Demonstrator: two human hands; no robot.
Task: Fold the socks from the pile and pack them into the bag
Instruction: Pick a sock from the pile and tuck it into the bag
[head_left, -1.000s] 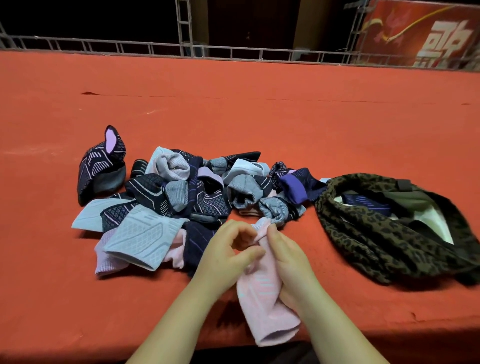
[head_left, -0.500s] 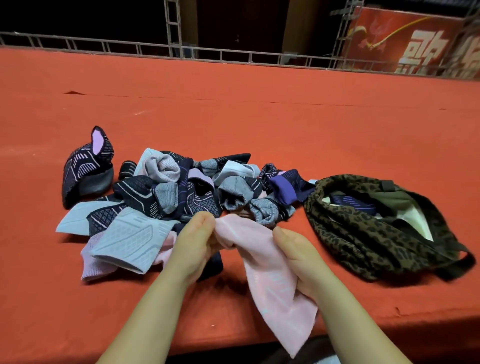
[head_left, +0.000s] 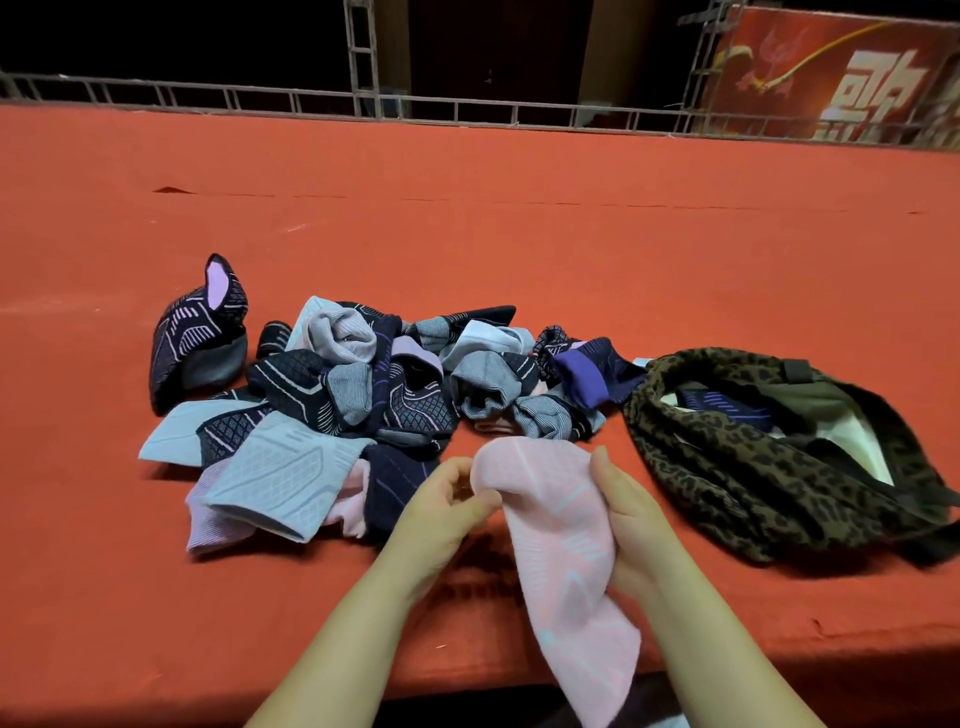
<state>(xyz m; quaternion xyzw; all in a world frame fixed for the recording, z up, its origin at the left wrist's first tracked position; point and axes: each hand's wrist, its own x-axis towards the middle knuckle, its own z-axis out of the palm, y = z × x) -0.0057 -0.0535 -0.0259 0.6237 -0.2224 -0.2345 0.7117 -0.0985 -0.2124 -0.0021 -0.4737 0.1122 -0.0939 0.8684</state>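
1. While you hold the pink sock (head_left: 566, 545) at the near edge of the red cloth-covered table (head_left: 519, 249), your left hand (head_left: 441, 512) pinches its upper left edge between thumb and fingers, and your right hand (head_left: 631, 519) is closed along its right edge, thumb toward the top.
2. Both hands grip the far end, so the sock's long axis runs from there down toward you and slightly right; its free near end hangs past the table edge, unsupported. That hanging end looks like what the fold must bring up to your hands, and the right hand lies closer to it.
3. Just beyond your hands lies the sock pile (head_left: 363, 400), a tangle of dark patterned, grey and pale blue socks, with a light blue sock (head_left: 280, 473) nearest on the left.
4. To the right, near your right hand, sits the leopard-print bag (head_left: 727, 467), its mouth open upward with a dark blue sock (head_left: 722, 405) inside.
5. Far left of the pile, a dark patterned sock (head_left: 197, 338) stands apart.
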